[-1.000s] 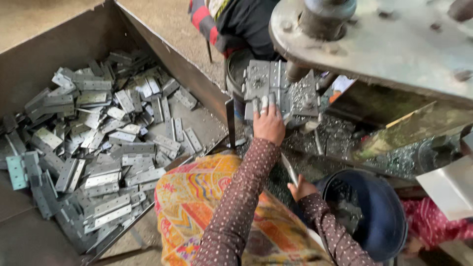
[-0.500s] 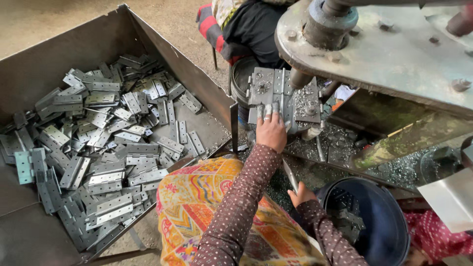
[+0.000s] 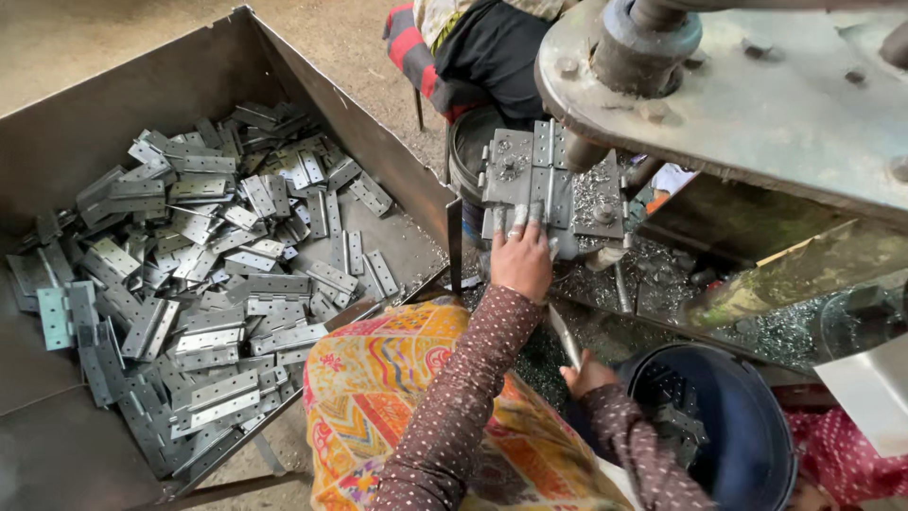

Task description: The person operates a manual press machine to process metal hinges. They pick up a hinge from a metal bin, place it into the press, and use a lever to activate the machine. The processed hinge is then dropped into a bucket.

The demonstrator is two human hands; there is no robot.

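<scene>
My left hand [image 3: 521,257] reaches up to the press bed, its fingers laid over the lower edge of a grey metal hinge [image 3: 530,170] that lies open on the jig [image 3: 598,210]. My right hand [image 3: 587,375] is lower down, beside the dark blue bucket [image 3: 747,445], closed around the end of a thin metal lever [image 3: 564,336]. Both arms wear brown dotted sleeves. The heavy grey press head [image 3: 757,95] hangs above the jig.
A big steel bin [image 3: 85,123] on the left holds several loose hinges [image 3: 218,274]. Metal shavings [image 3: 662,265] cover the machine bed. Another person in dark clothes [image 3: 492,47] sits beyond the press. A patterned orange cloth [image 3: 397,388] covers my lap.
My left hand stays on the hinge at the jig and my right hand stays low by the bucket. The view has shifted slightly, showing more of the bin.
</scene>
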